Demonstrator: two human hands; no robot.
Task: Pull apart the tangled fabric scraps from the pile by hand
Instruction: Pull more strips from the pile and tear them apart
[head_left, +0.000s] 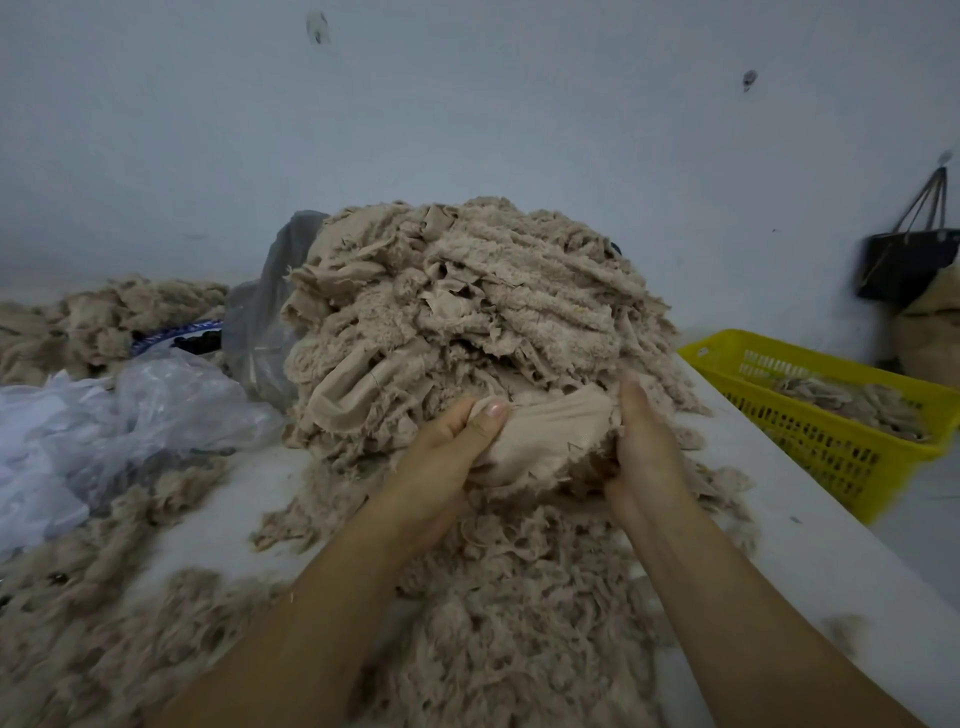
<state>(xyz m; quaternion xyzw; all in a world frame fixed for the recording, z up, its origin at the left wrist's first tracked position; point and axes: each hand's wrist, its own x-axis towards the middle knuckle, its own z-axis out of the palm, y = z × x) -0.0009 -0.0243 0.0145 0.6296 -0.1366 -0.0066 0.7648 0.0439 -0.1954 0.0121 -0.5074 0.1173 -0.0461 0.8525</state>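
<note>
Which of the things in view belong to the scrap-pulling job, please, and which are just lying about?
Job: fabric pile; beige scrap, gripped by left hand and right hand.
Lying about: plastic bags; yellow basket; dark handbag on the wall.

Most fingers of the right hand (647, 447) are hidden behind the fabric scrap (550, 431), and those of the left hand (441, 462) go under it too. A blue thing (176, 330) is half covered by a plastic bag (171, 400); I cannot tell what it is. The black bag (904, 265) is cut by the right edge.
</note>
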